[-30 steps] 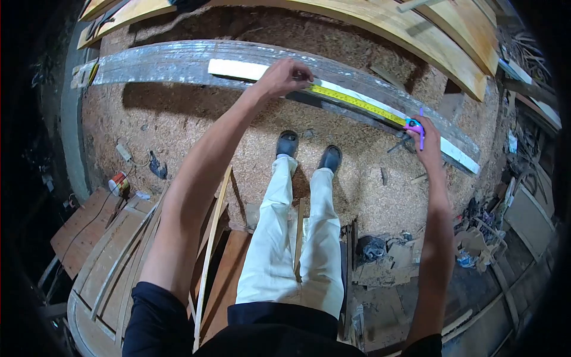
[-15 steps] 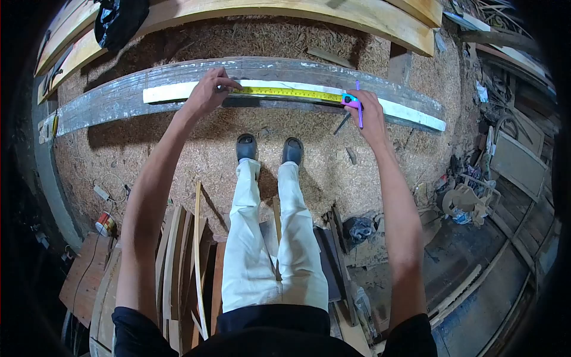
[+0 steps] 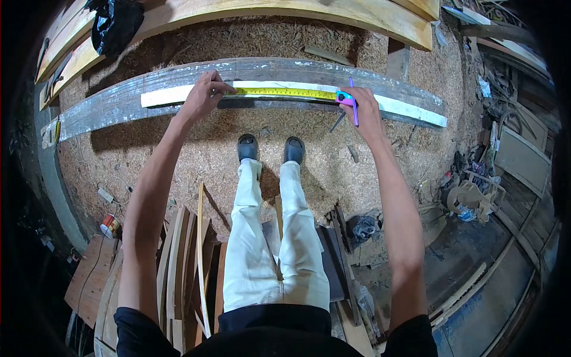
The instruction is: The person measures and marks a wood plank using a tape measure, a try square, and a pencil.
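A yellow tape measure blade (image 3: 285,92) stretches along a long white-faced wooden strip (image 3: 410,110), which lies on a worn grey plank (image 3: 113,121). My left hand (image 3: 204,98) is closed in a pinch at the blade's left end, its fingers covering the tip. At the other end, my right hand (image 3: 366,110) grips the small pink and blue tape case (image 3: 343,97) against the strip. The same hand also holds a slim purple pen (image 3: 355,114), upright between the fingers. A thin dark tool (image 3: 337,123) sticks out below the plank near my right hand.
Thick pale timber beams (image 3: 279,9) run across the far side, with a black plastic bag (image 3: 114,27) on them. Wood shavings (image 3: 208,140) cover the floor. Boards (image 3: 178,262) stand at lower left; scrap and a tan machine part (image 3: 467,199) lie to the right.
My right hand has shifted slightly left with the tape case and pen, and the visible blade looks a little shorter. My left hand keeps its pinch at the blade's end.
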A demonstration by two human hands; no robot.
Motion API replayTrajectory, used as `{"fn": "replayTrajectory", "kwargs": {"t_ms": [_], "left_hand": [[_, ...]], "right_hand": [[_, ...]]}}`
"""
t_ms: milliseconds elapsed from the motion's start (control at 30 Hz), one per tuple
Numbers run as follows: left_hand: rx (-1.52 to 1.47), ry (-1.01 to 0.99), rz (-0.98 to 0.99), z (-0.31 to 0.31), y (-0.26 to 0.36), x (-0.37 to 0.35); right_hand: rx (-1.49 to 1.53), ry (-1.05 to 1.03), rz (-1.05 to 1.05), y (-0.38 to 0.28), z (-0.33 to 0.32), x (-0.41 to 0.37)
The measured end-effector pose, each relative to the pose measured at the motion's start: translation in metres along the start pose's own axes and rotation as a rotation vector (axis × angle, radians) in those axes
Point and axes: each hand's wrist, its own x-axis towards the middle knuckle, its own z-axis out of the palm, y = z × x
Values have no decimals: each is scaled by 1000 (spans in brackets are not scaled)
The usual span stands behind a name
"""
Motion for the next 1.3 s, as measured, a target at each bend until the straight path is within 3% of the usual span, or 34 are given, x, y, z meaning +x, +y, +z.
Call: {"fn": "replayTrajectory", "kwargs": {"t_ms": [167,367,467,633,833,1300], "left_hand": [[39,37,67,0,-2,1],[-39,16,-9,-2,-1,1],[-248,26,-141,-8,8,-2],[133,178,96,-1,5,-3],[65,-17,-51,3,0,-4],[65,34,-59,5,5,-9]], "right_hand": [[8,-5,-37,-7,4,4],[28,-28,-31,-14,8,6],[37,-46,6,-16,7,4],[58,-63,64,-14,11,1],[53,-67,69,-12,10,-3],[26,-22,15,-9,6,-4]]}}
